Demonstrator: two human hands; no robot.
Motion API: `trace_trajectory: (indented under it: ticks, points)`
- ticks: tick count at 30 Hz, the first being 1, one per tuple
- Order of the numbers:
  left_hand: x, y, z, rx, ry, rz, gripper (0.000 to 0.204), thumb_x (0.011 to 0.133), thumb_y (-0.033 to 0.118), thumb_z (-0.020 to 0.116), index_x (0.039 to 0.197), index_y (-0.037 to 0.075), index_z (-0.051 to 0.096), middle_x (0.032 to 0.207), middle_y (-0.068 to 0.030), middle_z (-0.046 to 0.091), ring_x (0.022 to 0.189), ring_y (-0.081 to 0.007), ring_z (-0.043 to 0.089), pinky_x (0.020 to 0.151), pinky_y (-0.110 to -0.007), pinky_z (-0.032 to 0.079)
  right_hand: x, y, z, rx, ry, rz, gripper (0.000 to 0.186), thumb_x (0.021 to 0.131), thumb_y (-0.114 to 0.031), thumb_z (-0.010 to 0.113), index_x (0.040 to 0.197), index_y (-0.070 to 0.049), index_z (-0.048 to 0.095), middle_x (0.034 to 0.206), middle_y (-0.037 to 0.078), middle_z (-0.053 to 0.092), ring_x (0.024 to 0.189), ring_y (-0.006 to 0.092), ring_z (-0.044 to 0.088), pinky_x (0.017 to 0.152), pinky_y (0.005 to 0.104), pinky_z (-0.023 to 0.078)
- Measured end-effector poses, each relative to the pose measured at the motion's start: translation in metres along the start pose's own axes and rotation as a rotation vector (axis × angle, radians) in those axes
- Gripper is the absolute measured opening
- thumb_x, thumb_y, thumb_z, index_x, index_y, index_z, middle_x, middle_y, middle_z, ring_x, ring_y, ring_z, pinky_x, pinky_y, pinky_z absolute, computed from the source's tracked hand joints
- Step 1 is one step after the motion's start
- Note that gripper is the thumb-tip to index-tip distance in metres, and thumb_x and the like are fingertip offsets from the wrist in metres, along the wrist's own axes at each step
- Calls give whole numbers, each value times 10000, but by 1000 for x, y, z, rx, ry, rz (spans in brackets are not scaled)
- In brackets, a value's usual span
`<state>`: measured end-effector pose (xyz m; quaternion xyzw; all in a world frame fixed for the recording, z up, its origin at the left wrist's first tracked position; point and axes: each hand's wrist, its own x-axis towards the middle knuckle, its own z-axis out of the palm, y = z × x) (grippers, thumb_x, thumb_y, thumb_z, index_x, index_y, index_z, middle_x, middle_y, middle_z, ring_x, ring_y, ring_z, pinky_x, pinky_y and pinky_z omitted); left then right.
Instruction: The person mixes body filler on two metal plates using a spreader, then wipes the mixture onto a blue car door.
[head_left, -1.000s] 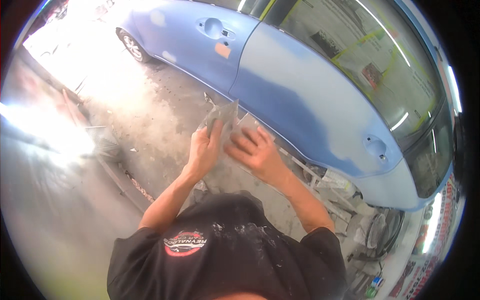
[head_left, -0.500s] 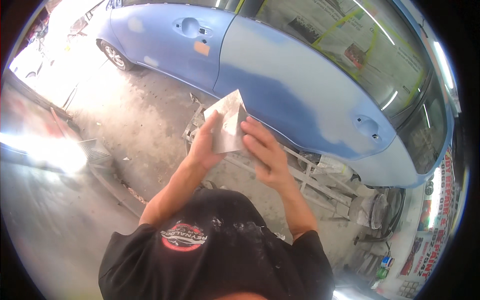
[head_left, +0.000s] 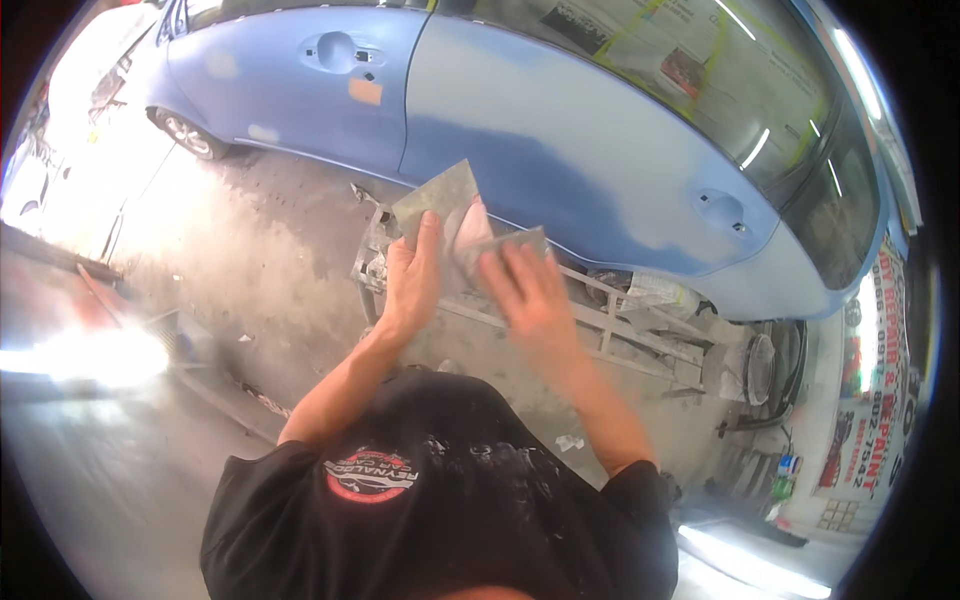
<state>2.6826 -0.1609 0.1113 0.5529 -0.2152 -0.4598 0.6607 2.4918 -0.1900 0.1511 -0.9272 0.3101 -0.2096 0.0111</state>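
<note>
Grey sandpaper sheet (head_left: 447, 205) held by left hand (head_left: 412, 280) and right hand (head_left: 528, 293).

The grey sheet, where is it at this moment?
In the head view the grey sheet is near the centre, held by the left hand and right hand, before the blue car.

Both hands up front on a sandpaper sheet (head_left: 452, 205) — left hand (head_left: 413, 278) at its left, right hand (head_left: 527, 290) at its right. Metal stand (head_left: 620, 330) sits under them, car (head_left: 560, 150) behind.
</note>
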Motion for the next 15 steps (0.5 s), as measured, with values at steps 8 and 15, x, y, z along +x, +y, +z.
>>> trace_trajectory:
  ticks: [8, 15]
  points:
    - [27, 31, -44, 218, -247, 11, 488, 1034, 406, 483, 730, 36, 578, 618, 76, 438, 588, -35, 362, 493, -280, 297, 41, -46, 10, -241, 17, 15, 563, 798, 18, 559, 1339, -128, 600, 1380, 156, 524, 1290, 384, 483, 1110, 565, 302]
    - [48, 45, -69, 269, -314, 55, 508, 1022, 440, 493, 749, 25, 603, 596, 59, 436, 586, -46, 369, 495, -291, 313, 54, -49, 45, -125, -16, 56, 576, 804, -140, 631, 1375, -187, 574, 1432, 168, 484, 1331, 420, 435, 1112, 657, 238]
